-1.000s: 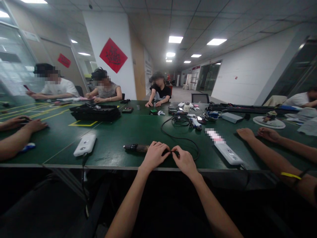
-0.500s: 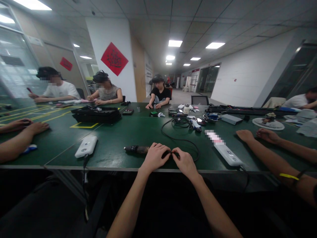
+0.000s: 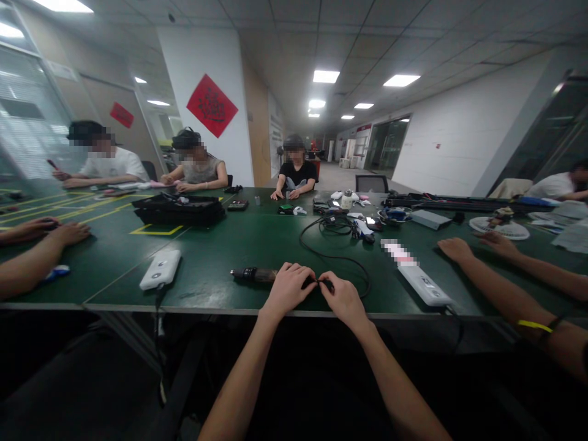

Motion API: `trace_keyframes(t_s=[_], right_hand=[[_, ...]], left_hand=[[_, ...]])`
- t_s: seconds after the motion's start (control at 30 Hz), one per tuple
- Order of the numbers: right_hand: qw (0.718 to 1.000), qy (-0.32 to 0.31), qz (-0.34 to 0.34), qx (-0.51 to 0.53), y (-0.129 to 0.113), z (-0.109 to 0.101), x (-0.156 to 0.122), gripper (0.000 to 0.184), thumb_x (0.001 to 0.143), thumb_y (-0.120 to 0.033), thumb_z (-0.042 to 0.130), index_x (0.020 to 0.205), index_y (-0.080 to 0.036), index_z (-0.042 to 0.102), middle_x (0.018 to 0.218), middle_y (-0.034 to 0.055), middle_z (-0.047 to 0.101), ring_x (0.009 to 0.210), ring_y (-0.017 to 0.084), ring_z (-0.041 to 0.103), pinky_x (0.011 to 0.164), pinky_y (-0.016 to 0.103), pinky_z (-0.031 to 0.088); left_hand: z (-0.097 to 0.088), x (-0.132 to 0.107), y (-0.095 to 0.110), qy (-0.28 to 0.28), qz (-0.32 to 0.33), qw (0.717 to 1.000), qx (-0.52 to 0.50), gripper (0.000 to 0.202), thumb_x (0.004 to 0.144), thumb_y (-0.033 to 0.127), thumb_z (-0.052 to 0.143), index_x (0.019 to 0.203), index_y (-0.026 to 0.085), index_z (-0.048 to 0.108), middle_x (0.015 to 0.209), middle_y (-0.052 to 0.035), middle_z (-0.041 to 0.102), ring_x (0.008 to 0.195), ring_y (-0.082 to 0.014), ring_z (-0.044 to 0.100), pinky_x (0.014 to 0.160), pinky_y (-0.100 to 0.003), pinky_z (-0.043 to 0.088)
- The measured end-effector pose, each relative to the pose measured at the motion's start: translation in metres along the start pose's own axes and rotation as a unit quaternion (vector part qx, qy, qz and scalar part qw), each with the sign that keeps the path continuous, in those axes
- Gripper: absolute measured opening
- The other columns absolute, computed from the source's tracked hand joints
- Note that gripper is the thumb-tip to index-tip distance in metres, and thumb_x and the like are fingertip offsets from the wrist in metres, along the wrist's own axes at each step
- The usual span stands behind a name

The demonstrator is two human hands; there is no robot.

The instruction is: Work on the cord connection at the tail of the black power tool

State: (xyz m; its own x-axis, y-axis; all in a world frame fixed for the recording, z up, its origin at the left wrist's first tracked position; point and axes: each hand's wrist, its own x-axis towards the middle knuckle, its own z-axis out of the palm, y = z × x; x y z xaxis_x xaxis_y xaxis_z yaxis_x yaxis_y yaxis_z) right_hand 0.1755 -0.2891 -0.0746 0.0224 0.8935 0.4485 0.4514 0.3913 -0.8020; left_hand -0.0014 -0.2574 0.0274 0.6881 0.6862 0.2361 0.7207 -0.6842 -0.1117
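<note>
Ceiling panels [image 3: 326, 76] glow brightly amid general dimness.

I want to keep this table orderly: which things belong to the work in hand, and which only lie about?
Work in hand:
electric screwdriver, under left hand
black cable, apparently in right hand

Lying about:
black tray
round white grille
grey box

The left forearm [image 3: 241, 370] and the right forearm [image 3: 397, 373], both bare, reach forward and come nearer to each other at the wrists. The left hand [image 3: 290, 286] arches, its back upward; the right hand [image 3: 344, 297] bends inward (the fingertips [image 3: 324, 278] of both almost meet).
</note>
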Motion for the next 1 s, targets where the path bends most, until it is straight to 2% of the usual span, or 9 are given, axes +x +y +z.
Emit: trace_keyframes(t_s=[0.2, 0.37, 0.5, 0.67, 1.0], right_hand=[[1.000, 0.000, -0.001, -0.004, 0.0000, -0.0003, -0.0001, 0.017, 0.103, -0.030, 0.053, 0.112, -0.028, 0.068, 0.101, 0.0023, 0.077, 0.080, 0.019, 0.071, 0.074, 0.028, 0.045], [1.000, -0.005, 0.000, -0.006, 0.0001, -0.0018, 0.0000, 0.017, 0.102, -0.031, 0.054, 0.111, -0.028, 0.068, 0.098, 0.0022, 0.076, 0.078, 0.019, 0.070, 0.073, 0.028, 0.045], [1.000, -0.005, 0.003, -0.009, 0.0003, -0.0022, -0.0001, 0.018, 0.102, -0.031, 0.054, 0.112, -0.028, 0.068, 0.099, 0.0022, 0.076, 0.078, 0.019, 0.070, 0.073, 0.028, 0.045], [1.000, -0.004, 0.006, -0.012, -0.0003, -0.0017, -0.0002, 0.018, 0.102, -0.030, 0.053, 0.111, -0.028, 0.069, 0.098, 0.0020, 0.076, 0.076, 0.019, 0.069, 0.071, 0.028, 0.044], [1.000, 0.001, 0.009, -0.007, -0.0030, -0.0036, -0.0004, 0.019, 0.101, -0.031, 0.054, 0.111, -0.028, 0.070, 0.097, 0.0019, 0.077, 0.074, 0.018, 0.069, 0.070, 0.027, 0.043]], left_hand=[[-0.0016, -0.0001, 0.0005, -0.004, 0.010, 1.000, -0.006, 0.011, 0.101, 0.031, 0.063, 0.110, 0.029, 0.069, 0.111, 0.0003, 0.076, 0.105, -0.0225, 0.064, 0.099, -0.043, 0.039], [-0.0008, -0.0002, 0.0006, -0.001, 0.000, 1.000, -0.002, 0.013, 0.100, 0.034, 0.066, 0.110, 0.027, 0.068, 0.108, -0.0015, 0.076, 0.105, -0.0244, 0.064, 0.098, -0.045, 0.039], [-0.0012, -0.0006, 0.0013, -0.005, 0.010, 1.000, -0.005, 0.012, 0.100, 0.030, 0.064, 0.112, 0.029, 0.068, 0.112, 0.0004, 0.076, 0.106, -0.0226, 0.064, 0.099, -0.043, 0.039], [-0.0003, 0.0000, 0.0008, -0.002, 0.004, 1.000, 0.000, 0.011, 0.100, 0.034, 0.066, 0.107, 0.026, 0.068, 0.107, -0.0018, 0.076, 0.104, -0.0245, 0.064, 0.098, -0.045, 0.039], [-0.0007, 0.0004, 0.0021, -0.004, 0.002, 1.000, 0.001, 0.013, 0.100, 0.034, 0.065, 0.110, 0.027, 0.068, 0.109, -0.0017, 0.076, 0.105, -0.0239, 0.064, 0.098, -0.044, 0.040]])
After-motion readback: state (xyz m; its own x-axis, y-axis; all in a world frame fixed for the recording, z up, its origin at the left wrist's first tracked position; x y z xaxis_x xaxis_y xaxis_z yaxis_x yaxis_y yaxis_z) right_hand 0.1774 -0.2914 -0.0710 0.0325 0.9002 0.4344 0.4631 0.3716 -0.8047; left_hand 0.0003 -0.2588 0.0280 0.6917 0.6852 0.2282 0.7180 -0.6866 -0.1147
